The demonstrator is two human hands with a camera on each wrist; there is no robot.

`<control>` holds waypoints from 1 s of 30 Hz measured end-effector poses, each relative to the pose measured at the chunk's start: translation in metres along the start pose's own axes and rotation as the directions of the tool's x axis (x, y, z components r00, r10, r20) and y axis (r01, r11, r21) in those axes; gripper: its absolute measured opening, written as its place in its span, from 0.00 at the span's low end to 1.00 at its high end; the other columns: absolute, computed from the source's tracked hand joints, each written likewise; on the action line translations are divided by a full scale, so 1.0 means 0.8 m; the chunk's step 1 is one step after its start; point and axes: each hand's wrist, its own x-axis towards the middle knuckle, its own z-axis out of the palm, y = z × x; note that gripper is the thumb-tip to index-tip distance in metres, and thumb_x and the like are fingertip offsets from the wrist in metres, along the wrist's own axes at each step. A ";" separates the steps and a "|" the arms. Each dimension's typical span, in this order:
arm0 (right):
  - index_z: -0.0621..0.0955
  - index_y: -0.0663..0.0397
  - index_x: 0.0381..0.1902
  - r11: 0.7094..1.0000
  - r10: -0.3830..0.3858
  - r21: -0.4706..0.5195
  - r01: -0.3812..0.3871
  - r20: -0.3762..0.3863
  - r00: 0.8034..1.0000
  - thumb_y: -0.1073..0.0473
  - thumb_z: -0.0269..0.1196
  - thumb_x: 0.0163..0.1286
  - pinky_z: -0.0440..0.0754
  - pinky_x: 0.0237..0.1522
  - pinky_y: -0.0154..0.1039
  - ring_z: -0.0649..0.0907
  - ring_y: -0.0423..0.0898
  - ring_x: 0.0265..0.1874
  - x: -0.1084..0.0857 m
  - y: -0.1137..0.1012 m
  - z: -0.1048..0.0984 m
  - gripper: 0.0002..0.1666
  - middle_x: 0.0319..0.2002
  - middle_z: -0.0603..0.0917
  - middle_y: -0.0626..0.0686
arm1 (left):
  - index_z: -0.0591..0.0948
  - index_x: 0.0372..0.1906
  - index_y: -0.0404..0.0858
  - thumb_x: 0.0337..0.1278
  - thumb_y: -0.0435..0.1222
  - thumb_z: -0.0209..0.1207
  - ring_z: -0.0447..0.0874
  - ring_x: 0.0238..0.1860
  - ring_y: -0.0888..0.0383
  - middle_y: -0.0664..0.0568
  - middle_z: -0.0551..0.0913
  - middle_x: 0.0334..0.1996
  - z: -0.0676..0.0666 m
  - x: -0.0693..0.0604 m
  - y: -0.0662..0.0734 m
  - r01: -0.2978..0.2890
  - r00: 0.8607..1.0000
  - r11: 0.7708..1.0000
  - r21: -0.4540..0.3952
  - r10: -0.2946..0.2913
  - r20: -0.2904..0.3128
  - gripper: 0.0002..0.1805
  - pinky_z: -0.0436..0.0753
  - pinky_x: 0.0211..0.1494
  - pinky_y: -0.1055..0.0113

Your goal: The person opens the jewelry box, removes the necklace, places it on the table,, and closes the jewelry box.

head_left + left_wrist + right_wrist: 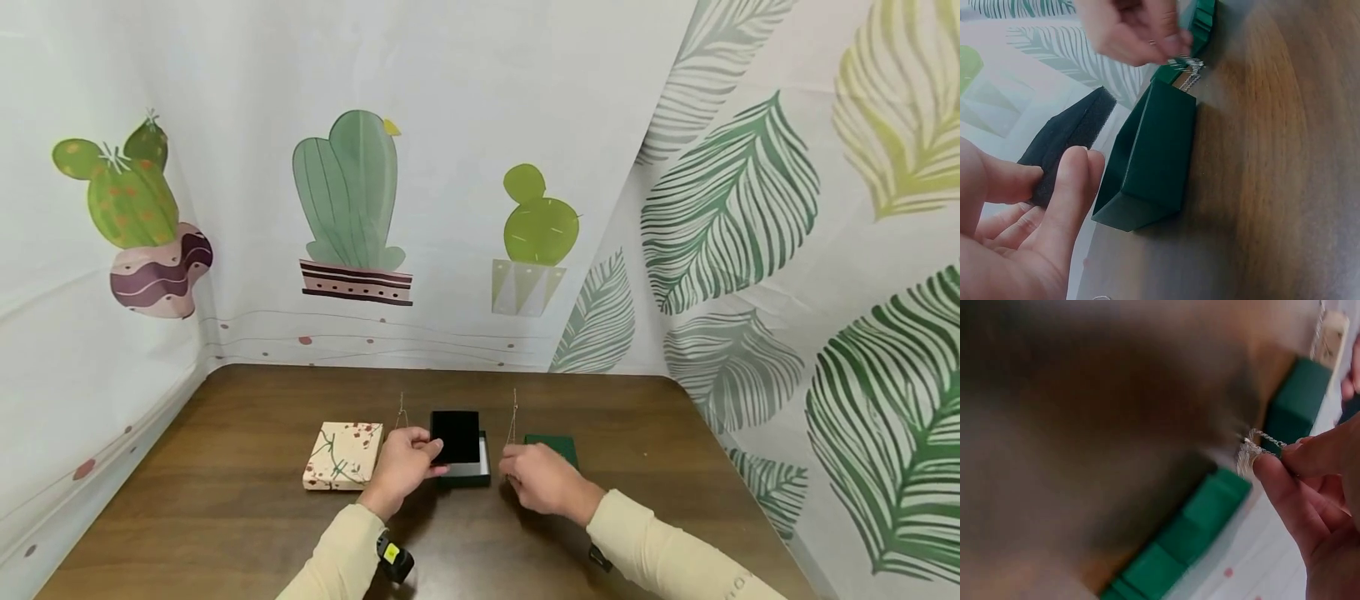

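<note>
My left hand (pixel 405 467) pinches a black foam pad (pixel 455 436) between thumb and fingers, tilted up over a small dark green box (pixel 1160 144). The box stands open on the table, its pale inside partly showing in the head view. To the right of it, my right hand (pixel 543 479) pinches a thin silver chain (pixel 1266 438) at the fingertips. A bunched silvery part hangs below; its exact form is blurred. Behind the right hand lies a green piece (pixel 553 447), likely the lid, partly hidden by that hand.
A cream floral-patterned box (pixel 343 456) sits left of my left hand. Another thin chain (pixel 402 410) lies on the brown table (pixel 247 475) behind the left hand, and a further stretch of chain (pixel 514 412) runs back from the right hand. Printed curtains (pixel 457 100) enclose the table.
</note>
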 end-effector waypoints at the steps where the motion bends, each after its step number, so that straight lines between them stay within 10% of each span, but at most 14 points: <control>1: 0.85 0.50 0.27 1.000 -0.005 -0.017 0.006 0.017 1.000 0.71 0.68 0.62 0.73 0.26 0.23 0.73 0.30 0.22 -0.002 -0.004 0.002 0.11 0.26 0.77 0.43 | 0.73 0.35 0.29 0.73 0.26 0.57 0.83 0.32 0.55 0.49 0.74 0.29 0.000 0.000 0.000 0.000 1.000 1.000 0.000 0.000 0.000 0.07 0.91 0.47 0.55; 24: 0.89 0.47 0.36 0.989 0.084 0.125 -0.076 -0.060 0.995 0.59 0.74 0.64 0.84 0.37 0.32 0.84 0.35 0.34 -0.028 -0.025 0.014 0.03 0.34 0.88 0.42 | 0.77 0.41 0.25 0.73 0.29 0.58 0.91 0.33 0.55 0.44 0.81 0.35 0.007 -0.001 -0.006 0.008 0.998 0.999 -0.036 -0.006 0.055 0.07 0.91 0.44 0.61; 30: 0.78 0.57 0.67 0.927 0.311 0.273 -0.257 -0.180 0.933 0.51 0.79 0.60 0.88 0.52 0.47 0.88 0.50 0.53 -0.017 -0.013 -0.007 0.40 0.58 0.85 0.53 | 0.79 0.43 0.23 0.72 0.30 0.59 0.92 0.35 0.53 0.42 0.84 0.38 0.011 0.000 -0.002 0.008 0.998 1.000 -0.022 -0.007 0.066 0.09 0.91 0.44 0.60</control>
